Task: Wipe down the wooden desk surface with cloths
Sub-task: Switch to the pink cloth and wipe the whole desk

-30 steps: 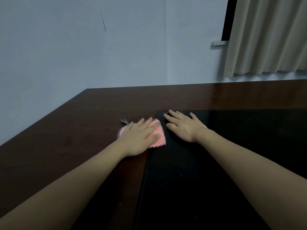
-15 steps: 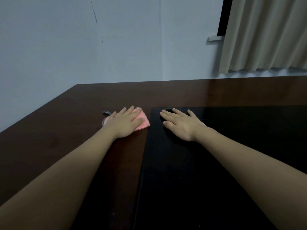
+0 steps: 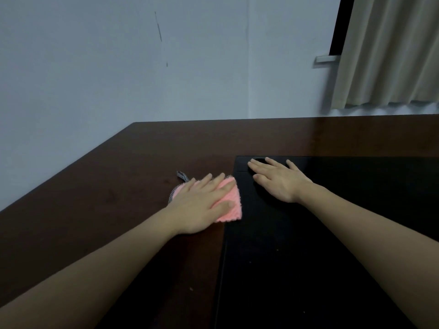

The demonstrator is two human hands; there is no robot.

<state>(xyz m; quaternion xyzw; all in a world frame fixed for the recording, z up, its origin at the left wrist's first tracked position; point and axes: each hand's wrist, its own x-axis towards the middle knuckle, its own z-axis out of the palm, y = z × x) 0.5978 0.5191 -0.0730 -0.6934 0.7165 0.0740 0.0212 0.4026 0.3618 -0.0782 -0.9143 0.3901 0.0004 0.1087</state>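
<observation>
A pink cloth (image 3: pixel 231 205) with a grey checked loop lies flat on the dark wooden desk (image 3: pixel 107 195), its right edge at the border of a black mat. My left hand (image 3: pixel 202 203) presses flat on the cloth, fingers straight and spread. My right hand (image 3: pixel 278 180) rests flat on the black mat (image 3: pixel 308 257) near its far left corner, fingers straight, holding nothing.
The desk stands in a corner against pale walls (image 3: pixel 118 67). A beige curtain (image 3: pixel 389 51) hangs at the upper right above the desk's far edge. Bare wood stretches to the left of the cloth and behind the mat.
My left hand and the pink cloth slid back toward me and to the right, against the mat's edge. My right hand stayed on the mat.
</observation>
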